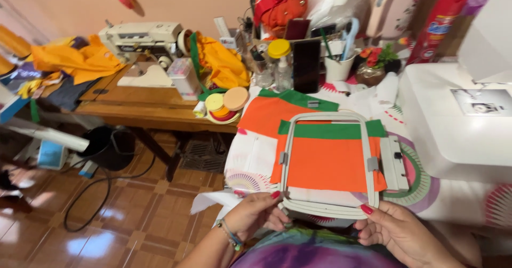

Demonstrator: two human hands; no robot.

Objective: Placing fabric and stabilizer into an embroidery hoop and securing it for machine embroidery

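Floor: brown glossy tiles (pixel 133 214) fill the lower left, with a black cable lying across them.
Surface: a table under a white patterned cloth (pixel 458 201) carries the work; a white sewing machine (pixel 453 124) stands on its right part.
Wooden table: a second table (pixel 144 105) stands behind on the left, with an older cream sewing machine (pixel 141 38) and yellow fabric (pixel 80 60) on it.
Fabric: an orange piece with a green band (pixel 328 161) lies on the cloth, framed by the hoop; a second orange and green piece (pixel 272 113) lies just behind it.
Hoop: a pale grey rectangular embroidery hoop (pixel 368 156) rests over the fabric, its near edge at both hands.
Left hand: the left hand (pixel 256 212) grips the hoop's near left corner, thumb on top.
Right hand: the right hand (pixel 397 230) grips the near right corner, thumb on the rim.
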